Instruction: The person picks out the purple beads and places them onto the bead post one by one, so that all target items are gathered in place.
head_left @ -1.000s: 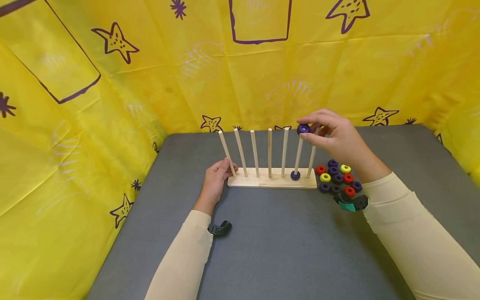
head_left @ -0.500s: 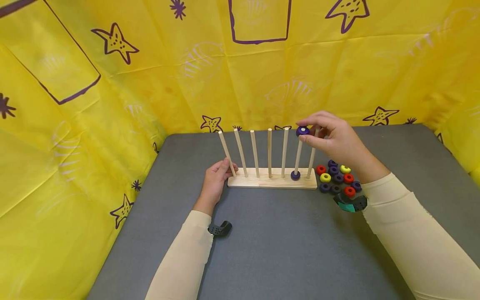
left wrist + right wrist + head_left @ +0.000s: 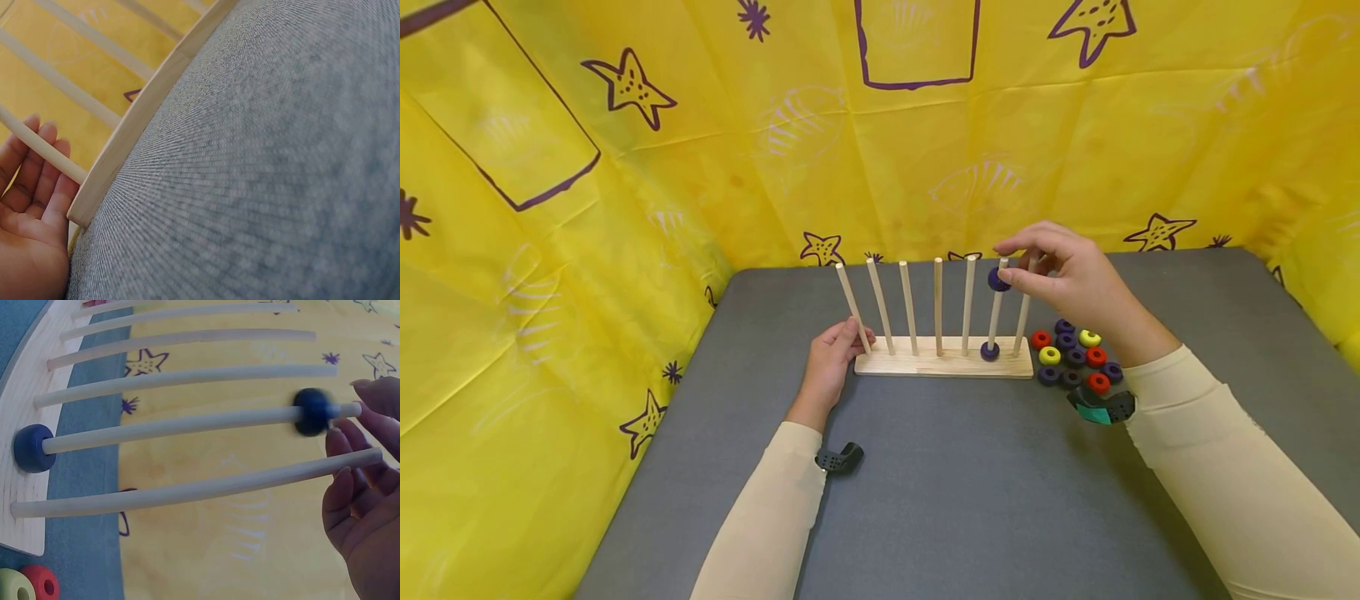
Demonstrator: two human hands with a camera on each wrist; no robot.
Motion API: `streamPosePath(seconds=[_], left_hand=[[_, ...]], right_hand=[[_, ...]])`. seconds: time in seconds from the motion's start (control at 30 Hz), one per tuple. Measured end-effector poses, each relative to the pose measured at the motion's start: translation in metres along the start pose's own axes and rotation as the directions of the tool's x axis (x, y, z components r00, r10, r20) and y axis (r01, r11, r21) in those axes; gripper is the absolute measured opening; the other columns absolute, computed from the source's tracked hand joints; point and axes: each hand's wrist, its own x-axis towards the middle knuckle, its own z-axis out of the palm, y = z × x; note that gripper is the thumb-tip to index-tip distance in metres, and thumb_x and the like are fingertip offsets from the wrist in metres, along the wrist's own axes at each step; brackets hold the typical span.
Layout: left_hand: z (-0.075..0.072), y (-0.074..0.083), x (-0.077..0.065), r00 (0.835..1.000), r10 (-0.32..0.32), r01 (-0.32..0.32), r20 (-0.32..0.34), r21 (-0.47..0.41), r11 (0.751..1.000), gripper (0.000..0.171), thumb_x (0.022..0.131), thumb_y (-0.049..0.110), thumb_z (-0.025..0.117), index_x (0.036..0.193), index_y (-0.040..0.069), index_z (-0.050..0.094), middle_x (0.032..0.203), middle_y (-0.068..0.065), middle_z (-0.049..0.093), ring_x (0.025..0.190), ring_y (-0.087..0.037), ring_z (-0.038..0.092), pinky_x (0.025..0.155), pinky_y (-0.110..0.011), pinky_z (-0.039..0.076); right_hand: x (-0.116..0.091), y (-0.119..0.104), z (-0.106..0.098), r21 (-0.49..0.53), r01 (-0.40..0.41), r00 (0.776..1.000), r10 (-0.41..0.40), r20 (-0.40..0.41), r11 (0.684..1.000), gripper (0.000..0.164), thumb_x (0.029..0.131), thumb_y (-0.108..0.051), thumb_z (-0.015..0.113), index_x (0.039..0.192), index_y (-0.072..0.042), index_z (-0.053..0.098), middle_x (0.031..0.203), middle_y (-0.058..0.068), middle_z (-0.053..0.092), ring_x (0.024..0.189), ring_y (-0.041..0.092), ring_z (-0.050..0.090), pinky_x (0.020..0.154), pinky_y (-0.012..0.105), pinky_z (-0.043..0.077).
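Observation:
A wooden peg rack (image 3: 943, 365) with several upright pegs stands on the grey table. My left hand (image 3: 831, 362) holds its left end, thumb and fingers around the leftmost peg (image 3: 44, 149) near the base. On the second peg from the right, a dark purple ring (image 3: 998, 281) is threaded a little below the tip, blurred in the right wrist view. Another purple ring (image 3: 34, 448) sits at the foot of that peg. My right hand (image 3: 1063, 267) is at the top of these two right pegs, its fingertips (image 3: 337, 440) just above the upper ring, loosely spread.
Right of the rack lies a loose group of purple rings (image 3: 1065, 342), red rings (image 3: 1096, 357) and yellow rings (image 3: 1049, 356), close under my right forearm. A yellow patterned cloth (image 3: 880, 167) hangs behind and left of the table.
The purple ring came down from my right fingers onto the peg, and now slides below its tip, out of the fingertips. My left hand stays on the rack.

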Motion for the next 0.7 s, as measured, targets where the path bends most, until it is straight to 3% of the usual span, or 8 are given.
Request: streamPosePath(seconds=[0.5, 0.7], left_hand=[[0.0017, -0.002, 0.0004, 1.0, 0.024, -0.024, -0.005, -0.044, 0.999, 0.046, 0.116, 0.028, 0.06, 0.109, -0.015, 0.072, 0.102, -0.018, 0.075, 0.1, -0.025, 0.072, 0.092, -0.034, 0.06], [0.0016, -0.001, 0.0001, 1.0, 0.019, -0.02, -0.004, -0.044, 0.999, 0.046, 0.116, 0.027, 0.06, 0.11, -0.017, 0.071, 0.102, -0.017, 0.075, 0.103, -0.032, 0.071, 0.092, -0.035, 0.059]], right_hand=[[-0.0031, -0.002, -0.0047, 0.037, 0.013, 1.0, -0.013, -0.014, 0.999, 0.022, 0.102, -0.002, 0.076, 0.124, -0.006, 0.079, 0.117, 0.004, 0.07, 0.094, 0.019, 0.059, 0.079, 0.023, 0.049], [-0.0052, -0.0011, -0.0073, 0.09, 0.003, 1.0, -0.001, -0.014, 0.996, 0.021, 0.106, -0.005, 0.072, 0.126, -0.006, 0.078, 0.117, 0.004, 0.07, 0.098, 0.02, 0.064, 0.081, 0.023, 0.052]])
